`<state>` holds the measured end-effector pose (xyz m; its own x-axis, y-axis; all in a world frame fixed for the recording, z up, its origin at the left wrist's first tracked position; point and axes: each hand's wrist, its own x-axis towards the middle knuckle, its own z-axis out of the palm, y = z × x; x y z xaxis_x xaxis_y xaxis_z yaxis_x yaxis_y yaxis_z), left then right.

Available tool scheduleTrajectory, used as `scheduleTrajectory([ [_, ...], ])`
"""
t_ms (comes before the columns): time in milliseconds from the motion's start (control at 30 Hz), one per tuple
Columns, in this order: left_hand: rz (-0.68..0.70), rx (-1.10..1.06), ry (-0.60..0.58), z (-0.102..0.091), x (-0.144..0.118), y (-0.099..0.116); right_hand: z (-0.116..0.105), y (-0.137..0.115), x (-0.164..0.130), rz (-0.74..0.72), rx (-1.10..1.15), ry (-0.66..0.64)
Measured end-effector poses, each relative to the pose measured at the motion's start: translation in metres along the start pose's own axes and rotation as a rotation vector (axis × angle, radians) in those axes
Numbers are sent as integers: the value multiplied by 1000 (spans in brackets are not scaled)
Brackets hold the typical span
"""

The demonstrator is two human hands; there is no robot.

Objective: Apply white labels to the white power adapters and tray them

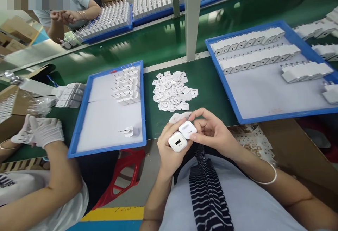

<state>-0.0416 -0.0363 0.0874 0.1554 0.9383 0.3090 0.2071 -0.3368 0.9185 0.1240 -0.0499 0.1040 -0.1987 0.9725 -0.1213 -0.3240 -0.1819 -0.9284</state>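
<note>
The person's left hand [169,155] was curled around a white, rounded-square plastic charger [177,142], its face, with one dark rectangular port and one narrow slot, turned up towards the camera; the right hand [212,130] was partly open, its thumb at the edge of a second white, rounded-square plastic piece [187,130] with a single slot, though whether it gripped that piece could not be told; the piece lay against the charger, both of them above the near edge of the green, smooth tabletop [211,90]; two flat white plates showed just beyond the left fingers, and behind them lay a loose heap of small, flat, white plates [171,92]; to the left of the heap stood a blue-rimmed, shallow tray [144,107] with a cluster of white pronged chargers [129,85] and one more near its front corner; to the right, another blue-rimmed tray [233,100] bore rows of white plug chargers [261,59]; at the far left, a co-worker's white-gloved hands [49,132] were close together beside the first tray.
</note>
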Motion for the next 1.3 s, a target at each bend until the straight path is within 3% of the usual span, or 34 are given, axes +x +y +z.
scheduleTrajectory([
  [233, 46, 44, 29, 2, -2, 3, 7, 10, -1, -68, 15, 80],
  [400, 81, 10, -28, -1, -2, 4, -3, 3, -4, -96, 13, 5],
  [533, 65, -8, -52, -2, -1, 7, -13, -8, 3, -199, -157, 131],
  [700, 48, -46, -60, -2, -3, 8, -17, -6, 11, -85, -218, 38],
  [833, 6, -28, -14, -2, -5, 5, -18, -3, 12, -109, -127, 141],
  [967, -17, -31, -22, -3, -7, 3, -22, -11, 8, -180, -187, 189],
  [1167, 26, 40, -9, 2, -9, 1, -22, -32, -6, -223, -525, 92],
  [1300, 106, 96, 16, 4, -10, -2, -15, -47, -14, -92, -725, -123],
])
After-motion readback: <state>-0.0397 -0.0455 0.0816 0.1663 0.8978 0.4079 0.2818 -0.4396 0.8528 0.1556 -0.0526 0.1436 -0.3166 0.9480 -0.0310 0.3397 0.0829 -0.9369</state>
